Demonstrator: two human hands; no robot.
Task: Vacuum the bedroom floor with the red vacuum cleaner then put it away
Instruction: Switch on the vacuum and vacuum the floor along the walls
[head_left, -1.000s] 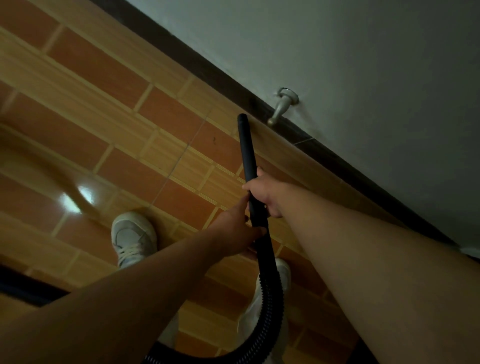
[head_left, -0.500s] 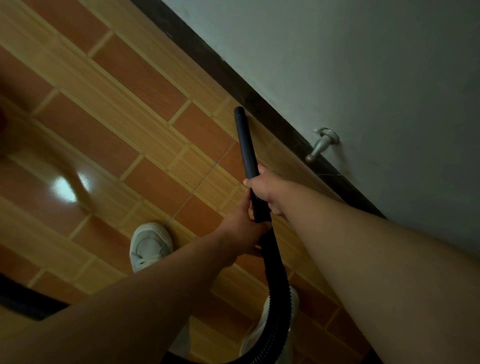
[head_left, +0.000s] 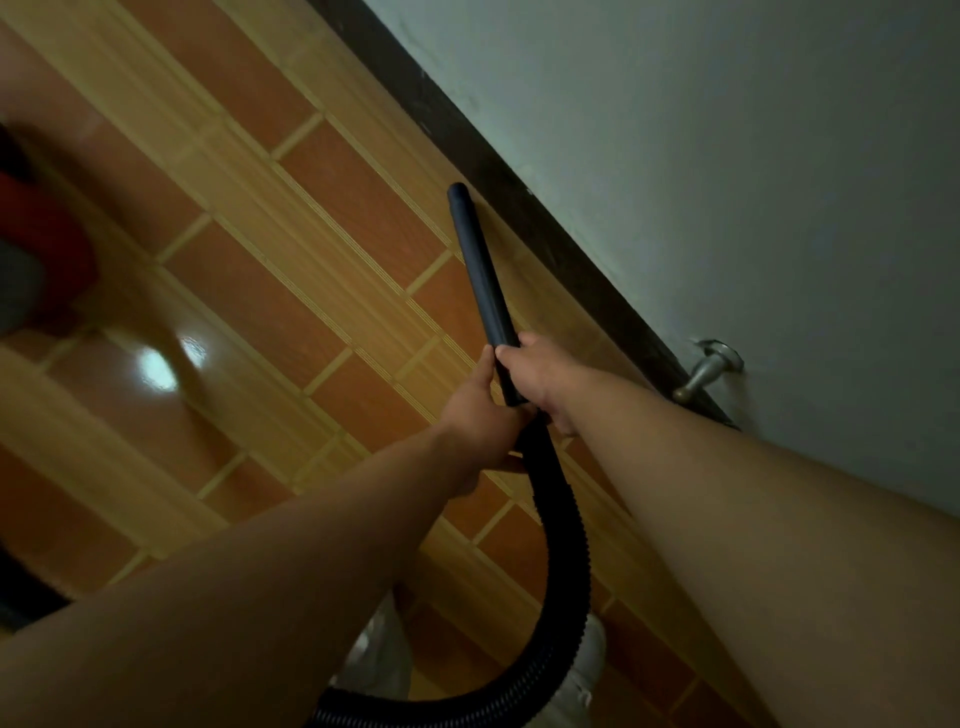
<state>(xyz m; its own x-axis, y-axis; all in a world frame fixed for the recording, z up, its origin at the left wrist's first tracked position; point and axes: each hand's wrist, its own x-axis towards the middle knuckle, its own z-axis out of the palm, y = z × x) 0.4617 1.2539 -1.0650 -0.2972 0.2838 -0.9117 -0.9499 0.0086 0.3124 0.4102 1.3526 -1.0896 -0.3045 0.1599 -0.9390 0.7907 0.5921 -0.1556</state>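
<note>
Since the earlier frames the view has been swung leftward along the wall: the tiled floor (head_left: 270, 291) now fills the left and centre of the frame, the pale wall (head_left: 727, 156) the upper right, with the dark skirting (head_left: 519, 208) running diagonally between them. A blurred red shape, taken to be the red vacuum cleaner (head_left: 47, 244), has come into view at the left edge, well apart from the hands. The black ribbed hose (head_left: 566, 545) is curved up from the bottom centre to the rigid wand (head_left: 480, 265), whose tip is now placed just beside the skirting in the upper centre. The wand's lower end is grasped by both hands, the left hand (head_left: 478, 415) curled round it from below and the right hand (head_left: 540, 376) wrapped over it just above. Vacuuming is judged to be the step in hand, with the edge along the wall being worked; the tip would next need to be kept low and drawn on along the skirting. A metal door stop (head_left: 709, 371) is seen at the right. Whether the tip touches the floor cannot be told; most of the red body is cut off, and the shoes (head_left: 587, 660) at the bottom are blurred and largely hidden.
</note>
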